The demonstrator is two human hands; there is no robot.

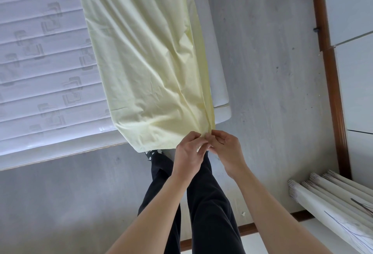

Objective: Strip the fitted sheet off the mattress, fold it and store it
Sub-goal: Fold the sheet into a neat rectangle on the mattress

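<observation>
From my remote seat I take the mattress [40, 62] as my landmark: its quilted white top lies bare on the near side, so the stripping looks done. The pale yellow fitted sheet [145, 62] is off it and already folded lengthwise into a long band, lying along the mattress's right edge and running away from me toward its far end.

At the mattress's near right corner, both hands meet on the band's end. My left hand [188, 150] has its fingers curled round the gathered corner of cloth; my right hand [226, 148] pinches the same corner between thumb and fingertips, just beside the left. I think they are matching two elastic corners together, though the bunched fabric hides the layers.

Beyond the mattress's right side is bare grey floor [262, 72], then a wood-trimmed wall, with a bundle of rolled paper [333, 203] against it.

By my reckoning, the cross folds into a compact packet are left, then storing; no storage place shows here.
</observation>
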